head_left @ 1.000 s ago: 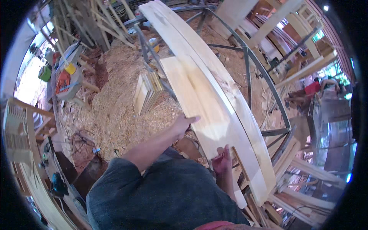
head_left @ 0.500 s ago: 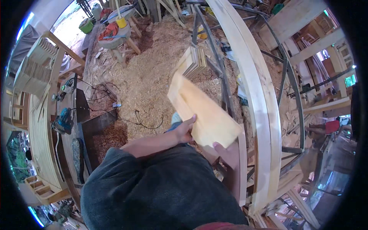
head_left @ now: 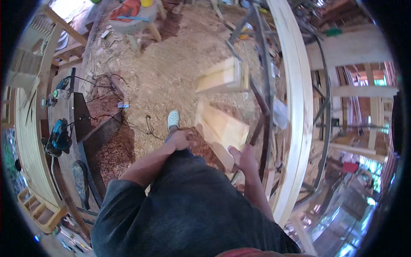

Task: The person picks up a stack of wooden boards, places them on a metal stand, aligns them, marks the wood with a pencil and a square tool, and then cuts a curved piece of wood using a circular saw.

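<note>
My right hand (head_left: 245, 157) grips the near corner of a pale wooden panel (head_left: 224, 128), its thumb over the top edge. The panel slants down toward the floor, and a second long wooden face (head_left: 209, 139) shows along its left side. My left hand (head_left: 183, 139) is off the panel, just above my leg, holding nothing, with fingers loosely bent and apart. Beyond the panel, a stack of similar wooden panels (head_left: 222, 78) sits low over the shavings.
Long pale planks (head_left: 297, 107) lie on a dark metal frame (head_left: 266, 85) at my right. To the left, a bench carries a blue power tool (head_left: 60, 138); cords (head_left: 147, 128) trail over the shavings. A stool (head_left: 137, 23) with an orange cloth stands at the far left.
My left hand has let go of the panel and moved left. The panel has gone lower and farther from my body, still in my right hand. The view has shifted.
</note>
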The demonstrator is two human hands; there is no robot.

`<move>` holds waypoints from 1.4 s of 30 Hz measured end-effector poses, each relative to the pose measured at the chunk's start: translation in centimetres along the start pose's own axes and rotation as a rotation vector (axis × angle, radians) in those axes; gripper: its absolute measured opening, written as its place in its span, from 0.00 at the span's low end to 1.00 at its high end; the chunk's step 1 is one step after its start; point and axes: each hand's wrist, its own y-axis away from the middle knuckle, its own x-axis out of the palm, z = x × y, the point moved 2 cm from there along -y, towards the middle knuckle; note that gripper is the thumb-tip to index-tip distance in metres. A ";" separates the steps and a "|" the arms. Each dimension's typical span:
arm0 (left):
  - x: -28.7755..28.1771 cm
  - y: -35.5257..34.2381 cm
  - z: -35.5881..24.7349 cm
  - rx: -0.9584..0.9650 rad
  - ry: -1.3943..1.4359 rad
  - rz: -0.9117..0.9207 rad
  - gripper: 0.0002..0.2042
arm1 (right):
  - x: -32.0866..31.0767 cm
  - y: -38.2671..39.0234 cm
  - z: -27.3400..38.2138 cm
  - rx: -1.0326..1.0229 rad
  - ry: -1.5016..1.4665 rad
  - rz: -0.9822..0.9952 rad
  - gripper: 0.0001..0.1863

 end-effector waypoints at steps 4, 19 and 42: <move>-8.1 -1.5 16.9 -0.366 -0.133 -0.161 0.26 | 2.5 -7.8 1.6 -0.001 0.289 0.000 0.24; -15.8 10.2 22.5 -0.831 0.430 -0.396 0.20 | 8.3 -34.0 6.3 -0.083 -0.020 0.048 0.20; -32.8 -31.4 -7.6 -0.270 -0.216 0.138 0.16 | -3.0 -36.8 -12.8 0.206 0.120 0.184 0.17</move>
